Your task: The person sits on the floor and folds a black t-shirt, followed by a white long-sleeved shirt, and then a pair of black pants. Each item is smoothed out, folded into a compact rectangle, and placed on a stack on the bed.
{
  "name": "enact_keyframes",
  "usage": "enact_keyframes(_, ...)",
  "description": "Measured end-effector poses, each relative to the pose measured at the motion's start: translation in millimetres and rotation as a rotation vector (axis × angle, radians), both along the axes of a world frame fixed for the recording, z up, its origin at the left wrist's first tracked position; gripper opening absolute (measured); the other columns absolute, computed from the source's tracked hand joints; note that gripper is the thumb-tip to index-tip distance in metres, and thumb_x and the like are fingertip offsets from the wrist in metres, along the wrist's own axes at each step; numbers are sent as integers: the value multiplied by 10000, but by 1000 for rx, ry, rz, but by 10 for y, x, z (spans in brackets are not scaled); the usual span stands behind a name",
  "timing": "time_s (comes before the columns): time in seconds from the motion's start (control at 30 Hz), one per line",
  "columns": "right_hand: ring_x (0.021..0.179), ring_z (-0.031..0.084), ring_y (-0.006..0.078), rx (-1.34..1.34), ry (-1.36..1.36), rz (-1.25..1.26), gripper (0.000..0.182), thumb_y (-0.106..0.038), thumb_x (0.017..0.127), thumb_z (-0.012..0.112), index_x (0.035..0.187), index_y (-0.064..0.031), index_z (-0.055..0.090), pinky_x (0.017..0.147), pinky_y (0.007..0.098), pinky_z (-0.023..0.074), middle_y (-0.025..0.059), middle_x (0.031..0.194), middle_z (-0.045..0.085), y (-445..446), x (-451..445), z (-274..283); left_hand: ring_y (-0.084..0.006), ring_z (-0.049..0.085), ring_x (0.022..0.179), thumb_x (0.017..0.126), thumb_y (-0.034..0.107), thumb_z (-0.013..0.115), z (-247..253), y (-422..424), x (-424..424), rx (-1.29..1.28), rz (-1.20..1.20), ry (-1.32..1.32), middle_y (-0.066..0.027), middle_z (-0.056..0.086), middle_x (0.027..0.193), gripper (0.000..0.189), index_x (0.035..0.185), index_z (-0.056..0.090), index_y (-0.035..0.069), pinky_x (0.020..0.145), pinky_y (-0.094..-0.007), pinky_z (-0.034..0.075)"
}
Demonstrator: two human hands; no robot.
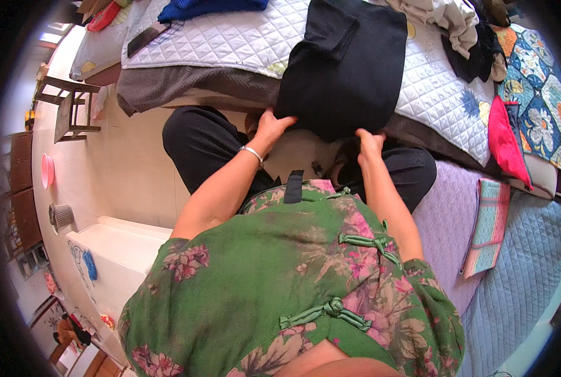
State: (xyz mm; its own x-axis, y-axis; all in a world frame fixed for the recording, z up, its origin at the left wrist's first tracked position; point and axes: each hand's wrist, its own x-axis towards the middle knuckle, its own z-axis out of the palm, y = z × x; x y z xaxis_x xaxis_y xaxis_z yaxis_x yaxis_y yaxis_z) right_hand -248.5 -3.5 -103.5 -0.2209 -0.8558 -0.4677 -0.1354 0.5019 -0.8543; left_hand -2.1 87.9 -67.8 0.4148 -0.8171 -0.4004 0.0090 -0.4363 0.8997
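Note:
A black garment (344, 89) lies partly folded on the white quilted cover (219, 40), its near end hanging over the edge in front of me. One sleeve is doubled back on its far left part. My left hand (274, 126) pinches the near left corner between thumb and fingers. At the near right corner, my right hand (370, 143) grips the same cloth, with some fingertips hidden beneath it. A bracelet (252, 153) circles my left wrist.
Dark flat object (144, 40) and blue cloth (209, 8) lie at the far left. Rumpled clothes (454, 28) and a red cloth item (506, 141) are at the right. A folded towel (487, 226) rests on bedding beside me. A wooden chair (71, 108) and white cabinet (115, 247) stand left.

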Motion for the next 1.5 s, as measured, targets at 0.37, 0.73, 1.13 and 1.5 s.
enact_keyframes(0.37,1084,489,255,9,-292,105,595,-104,637,734,1172,17,503,937,347,338,114,1175,543,35,-44,-193,-241,569,992,649,187,754,-122,11,-65,-84,63,38,-150,596,1100,606,1161,505,-22,872,-315,426)
enact_keyframes(0.73,895,581,229,211,-424,347,371,-128,672,727,1008,-41,598,798,351,439,67,965,630,750,-9,601,-161,562,917,691,132,729,62,317,23,22,-416,282,-55,626,999,392,1034,610,-14,844,-291,421)
enact_keyframes(1.13,1097,517,244,55,-1008,394,586,-134,724,728,1221,-8,444,991,386,391,105,1196,530,1105,-348,1604,-161,568,974,757,99,682,1168,778,176,-236,-368,741,-78,589,1105,463,1169,508,-21,890,-308,434)
enact_keyframes(1.5,1086,532,232,-119,-902,527,551,-185,764,664,1228,11,441,980,375,390,106,1188,544,992,-324,1829,-213,544,1075,810,94,600,1324,761,271,-442,-344,986,-110,549,1188,484,1245,430,-31,944,-339,420)
